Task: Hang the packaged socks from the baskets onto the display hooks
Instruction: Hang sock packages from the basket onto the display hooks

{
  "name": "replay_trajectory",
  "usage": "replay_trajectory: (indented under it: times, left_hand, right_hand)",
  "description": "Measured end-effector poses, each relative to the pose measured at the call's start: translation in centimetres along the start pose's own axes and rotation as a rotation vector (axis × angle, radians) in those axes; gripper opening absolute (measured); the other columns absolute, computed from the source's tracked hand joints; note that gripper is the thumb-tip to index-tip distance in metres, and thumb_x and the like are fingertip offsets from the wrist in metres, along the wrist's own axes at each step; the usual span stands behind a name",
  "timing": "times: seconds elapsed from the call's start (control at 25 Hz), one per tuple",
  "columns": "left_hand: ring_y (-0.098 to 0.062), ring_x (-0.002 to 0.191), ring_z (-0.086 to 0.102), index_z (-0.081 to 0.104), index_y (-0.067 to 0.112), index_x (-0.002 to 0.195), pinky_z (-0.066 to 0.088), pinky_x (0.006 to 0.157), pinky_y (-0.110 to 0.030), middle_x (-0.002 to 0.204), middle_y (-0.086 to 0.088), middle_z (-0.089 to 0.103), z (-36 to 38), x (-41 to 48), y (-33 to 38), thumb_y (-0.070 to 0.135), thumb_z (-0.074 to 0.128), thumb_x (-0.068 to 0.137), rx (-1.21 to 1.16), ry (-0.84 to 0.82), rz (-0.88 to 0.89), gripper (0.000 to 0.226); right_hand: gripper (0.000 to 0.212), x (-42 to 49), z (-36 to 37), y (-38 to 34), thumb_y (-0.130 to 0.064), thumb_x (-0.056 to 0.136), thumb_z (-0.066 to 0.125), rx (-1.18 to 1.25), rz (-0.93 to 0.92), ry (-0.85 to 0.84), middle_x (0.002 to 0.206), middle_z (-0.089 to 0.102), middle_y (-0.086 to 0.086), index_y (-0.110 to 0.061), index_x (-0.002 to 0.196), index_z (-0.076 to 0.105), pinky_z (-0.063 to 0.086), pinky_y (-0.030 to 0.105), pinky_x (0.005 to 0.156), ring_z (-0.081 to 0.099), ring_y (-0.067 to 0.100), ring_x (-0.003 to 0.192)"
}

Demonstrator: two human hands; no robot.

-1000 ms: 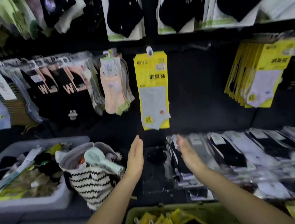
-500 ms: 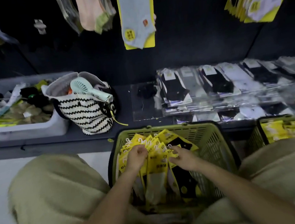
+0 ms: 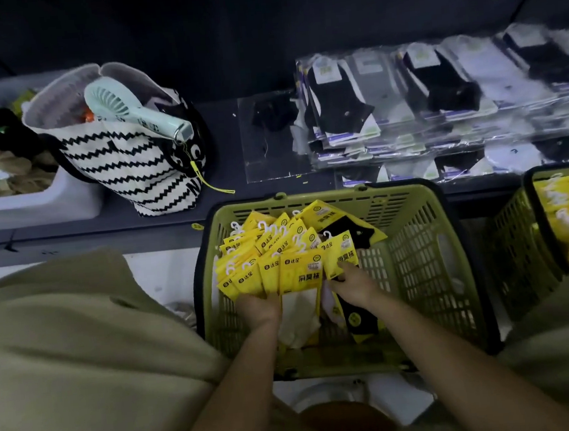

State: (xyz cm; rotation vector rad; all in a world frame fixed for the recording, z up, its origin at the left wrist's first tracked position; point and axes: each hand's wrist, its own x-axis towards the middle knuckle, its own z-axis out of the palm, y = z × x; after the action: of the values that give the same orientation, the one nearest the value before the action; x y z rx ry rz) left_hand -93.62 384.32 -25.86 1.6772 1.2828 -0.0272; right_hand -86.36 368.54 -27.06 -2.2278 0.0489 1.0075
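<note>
Dark shelf [image 3: 227,131] beyond the hands; nearer, green basket [image 3: 413,204] round both. Inside, packs [image 3: 273,261]: yellow cards with black print, white hangers [image 3: 263,225] at the top, pale or black socks [image 3: 298,313] below. Fanned out, long axes running away from the hands, hangers at the far end. Left hand [image 3: 258,308] gripping the fan's near ends; right hand [image 3: 353,285] pinching the rightmost pack. Versus half a second ago: fan wider, hands lower on the packs.
</note>
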Motion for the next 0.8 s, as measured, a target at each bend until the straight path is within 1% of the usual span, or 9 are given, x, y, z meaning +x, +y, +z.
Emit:
replay_trajectory:
  times: [0.08, 0.12, 0.24, 0.36, 0.44, 0.52, 0.64, 0.72, 0.8]
  left_hand:
    - [-0.038, 0.114, 0.055, 0.056, -0.001, 0.117, 0.046, 0.086, -0.039, 0.121, -0.020, 0.060, -0.1, 0.6, -0.1, 0.015, 0.075, 0.077, -0.037, 0.018, -0.088, 0.047]
    - [-0.037, 0.117, 0.053, 0.050, -0.001, 0.123, 0.045, 0.090, -0.041, 0.126, -0.021, 0.056, -0.2, 1.1, -0.1, 0.017, 0.078, 0.073, -0.060, 0.057, -0.141, 0.059]
    - [-0.037, 0.120, 0.052, 0.041, -0.002, 0.129, 0.045, 0.095, -0.042, 0.130, -0.020, 0.053, -0.5, 2.0, 0.0, 0.016, 0.081, 0.067, -0.167, 0.089, -0.272, 0.076]
    - [-0.035, 0.121, 0.052, 0.044, 0.000, 0.131, 0.047, 0.098, -0.042, 0.131, -0.019, 0.054, -0.7, 3.1, -0.2, 0.020, 0.082, 0.066, -0.134, 0.017, -0.290, 0.078]
    - [-0.032, 0.122, 0.051, 0.047, 0.006, 0.131, 0.045, 0.095, -0.034, 0.132, -0.016, 0.054, -0.8, 3.2, 0.0, 0.026, 0.079, 0.071, 0.048, -0.063, -0.197, 0.071]
    - [-0.030, 0.122, 0.050, 0.049, 0.013, 0.130, 0.042, 0.093, -0.031, 0.132, -0.011, 0.055, -0.8, 3.2, 0.0, 0.024, 0.076, 0.074, 0.176, -0.147, -0.075, 0.063]
    - [-0.029, 0.117, 0.054, 0.053, 0.011, 0.126, 0.048, 0.096, -0.042, 0.126, -0.012, 0.059, -0.9, 2.6, 0.1, 0.008, 0.081, 0.066, 0.050, -0.214, -0.034, 0.067]
    - [-0.028, 0.114, 0.057, 0.054, 0.010, 0.125, 0.051, 0.090, -0.047, 0.122, -0.011, 0.061, -1.2, 2.0, -0.1, 0.010, 0.086, 0.061, 0.000, -0.220, -0.010, 0.071]
    - [-0.029, 0.111, 0.058, 0.056, 0.012, 0.122, 0.052, 0.087, -0.049, 0.120, -0.010, 0.063, -1.5, 1.7, -0.4, 0.014, 0.086, 0.062, 0.012, -0.219, -0.008, 0.068]
  right_hand:
    - [0.075, 1.0, 0.8, -1.2, -0.031, 0.093, 0.056, 0.045, 0.011, -0.010, 0.153, 0.028, 0.010, -0.008, 0.150, 0.013, 0.035, 0.037, 0.104, 0.033, 0.030, 0.137]
    - [0.078, 1.4, 1.2, -1.9, -0.027, 0.092, 0.059, 0.083, 0.006, -0.017, 0.153, 0.029, 0.010, -0.007, 0.150, 0.011, 0.036, 0.037, 0.103, 0.034, 0.031, 0.136]
    - [0.070, 2.1, 2.4, -3.4, -0.014, 0.085, 0.067, 0.227, -0.026, -0.024, 0.137, 0.047, 0.012, -0.006, 0.142, 0.026, 0.045, 0.039, 0.094, 0.047, 0.031, 0.124]
    - [0.071, 1.9, 3.4, -4.2, -0.007, 0.081, 0.070, 0.323, -0.067, -0.022, 0.128, 0.053, 0.009, -0.010, 0.138, 0.028, 0.047, 0.038, 0.092, 0.052, 0.028, 0.119]
    - [0.075, 1.7, 3.6, -4.5, -0.005, 0.080, 0.071, 0.354, -0.087, -0.012, 0.129, 0.051, 0.010, -0.009, 0.139, 0.026, 0.045, 0.039, 0.094, 0.050, 0.028, 0.121]
    - [0.068, 1.7, 3.8, -4.6, -0.005, 0.080, 0.071, 0.371, -0.095, -0.051, 0.129, 0.053, 0.013, -0.006, 0.136, 0.033, 0.045, 0.042, 0.098, 0.050, 0.029, 0.120]
    - [0.049, 0.9, 4.5, -4.8, -0.008, 0.079, 0.071, 0.325, -0.122, -0.092, 0.121, 0.060, 0.013, -0.005, 0.123, 0.049, 0.046, 0.040, 0.097, 0.056, 0.025, 0.113]
    - [0.044, 0.5, 4.6, -4.5, -0.008, 0.079, 0.071, 0.330, -0.156, -0.055, 0.118, 0.062, 0.012, -0.006, 0.119, 0.053, 0.047, 0.040, 0.096, 0.057, 0.025, 0.111]
    - [0.045, 0.3, 4.5, -4.1, -0.006, 0.079, 0.070, 0.383, -0.175, -0.051, 0.118, 0.061, 0.010, -0.007, 0.120, 0.050, 0.046, 0.045, 0.098, 0.056, 0.026, 0.113]
